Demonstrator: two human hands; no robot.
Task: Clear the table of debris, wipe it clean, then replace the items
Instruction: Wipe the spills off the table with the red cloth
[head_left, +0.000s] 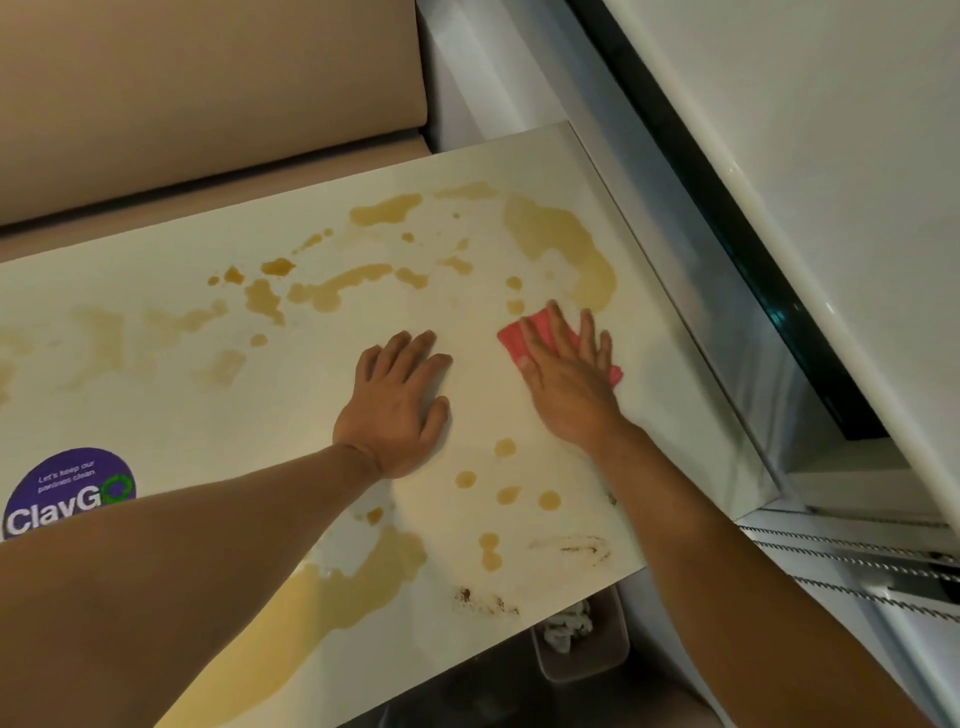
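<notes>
Two hands, both flat with fingers straight: left hand (397, 402) pressed on bare desk (156, 395), right hand (569, 374) pressing one pink cloth (519, 345) beside a brown puddle (566, 249). Many brown spills across the pale desk. One purple sticker (67, 491) at left. Beige bench (182, 104) beyond; one bin (582, 639) below the near edge.

White table (182, 395) bears brown spills (566, 244), pink cloth (511, 340).

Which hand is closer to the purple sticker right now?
Left. The left hand lies flat on the table, right of the purple sticker. The right hand presses the pink cloth farther right.
</notes>
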